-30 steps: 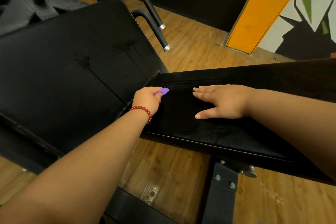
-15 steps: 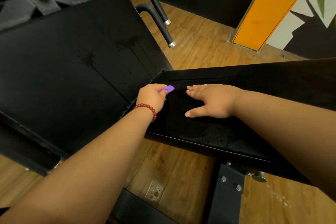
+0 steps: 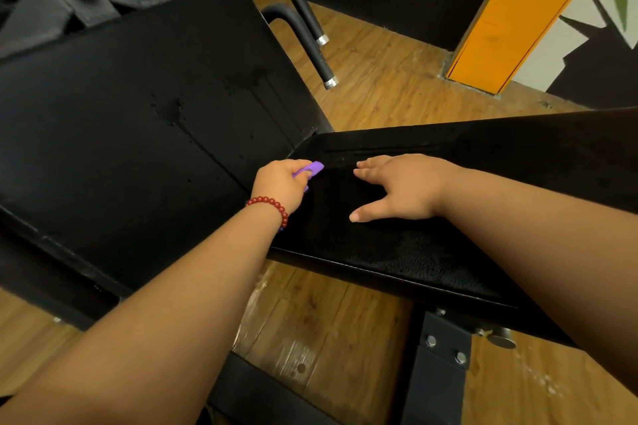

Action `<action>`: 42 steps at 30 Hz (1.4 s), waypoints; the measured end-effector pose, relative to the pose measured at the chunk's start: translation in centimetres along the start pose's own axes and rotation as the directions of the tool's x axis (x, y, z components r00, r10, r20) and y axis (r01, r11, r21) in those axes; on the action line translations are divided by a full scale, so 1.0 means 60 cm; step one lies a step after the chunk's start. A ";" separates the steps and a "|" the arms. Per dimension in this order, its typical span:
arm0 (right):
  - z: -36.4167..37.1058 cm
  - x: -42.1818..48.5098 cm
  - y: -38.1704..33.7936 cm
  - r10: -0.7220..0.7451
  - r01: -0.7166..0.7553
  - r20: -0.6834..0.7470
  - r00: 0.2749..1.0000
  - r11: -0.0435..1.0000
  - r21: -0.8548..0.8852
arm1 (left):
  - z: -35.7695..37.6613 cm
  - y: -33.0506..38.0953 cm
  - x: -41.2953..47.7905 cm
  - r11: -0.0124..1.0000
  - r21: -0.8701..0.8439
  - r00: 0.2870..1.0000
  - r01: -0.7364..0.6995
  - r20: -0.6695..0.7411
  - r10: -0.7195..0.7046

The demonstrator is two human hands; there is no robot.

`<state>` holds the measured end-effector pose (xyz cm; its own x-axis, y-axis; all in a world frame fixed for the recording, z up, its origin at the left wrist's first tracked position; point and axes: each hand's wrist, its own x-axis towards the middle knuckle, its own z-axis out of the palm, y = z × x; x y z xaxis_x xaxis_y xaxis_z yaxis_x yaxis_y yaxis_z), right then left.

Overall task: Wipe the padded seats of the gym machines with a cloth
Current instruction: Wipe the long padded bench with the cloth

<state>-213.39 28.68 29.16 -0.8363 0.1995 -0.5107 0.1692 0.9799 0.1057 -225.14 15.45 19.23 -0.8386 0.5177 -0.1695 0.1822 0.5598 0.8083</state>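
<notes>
The left hand (image 3: 279, 183) curls its fingers round the purple cloth (image 3: 312, 170) at the inner end of the seat (image 3: 397, 252), beside the back pad (image 3: 138, 131), while the right hand (image 3: 400, 186) lies flat on the seat, fingers straight; the cloth looks light and soft, best held wadded in the palm.

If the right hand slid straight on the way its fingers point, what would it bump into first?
Probably the purple thing gripped in the left hand; the right hand lies flat on the seat pad, pointing at it.
</notes>
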 end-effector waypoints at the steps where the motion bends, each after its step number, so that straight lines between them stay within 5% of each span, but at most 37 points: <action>1: 0.000 0.003 -0.001 -0.003 0.003 -0.017 1.000 1.000 -0.013 | 0.002 -0.001 0.000 1.000 0.009 1.000 -0.011 0.003 0.011; 20: -0.002 0.016 -0.008 -0.054 0.054 0.009 0.998 0.999 0.007 | -0.005 -0.011 0.019 0.996 -0.073 0.996 -0.050 0.072 0.055; 29: 0.000 0.025 -0.006 -0.025 0.025 -0.009 1.000 0.999 0.038 | -0.006 -0.017 0.043 0.996 -0.067 0.996 0.064 -0.053 -0.067; 35: 0.002 0.028 -0.007 -0.040 0.040 -0.004 0.999 0.999 -0.001 | -0.004 -0.013 0.027 0.993 -0.111 0.995 -0.039 0.088 0.048; 42: 0.004 0.026 -0.009 -0.090 0.089 0.054 0.994 0.996 0.019 | -0.013 -0.026 0.040 0.999 -0.005 0.998 0.036 -0.043 -0.036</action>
<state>-214.66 28.45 28.09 -0.8186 0.1101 -0.5638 0.1036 0.9937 0.0436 -227.86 15.30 18.00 -0.8658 0.4692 -0.1741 0.1498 0.5749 0.8044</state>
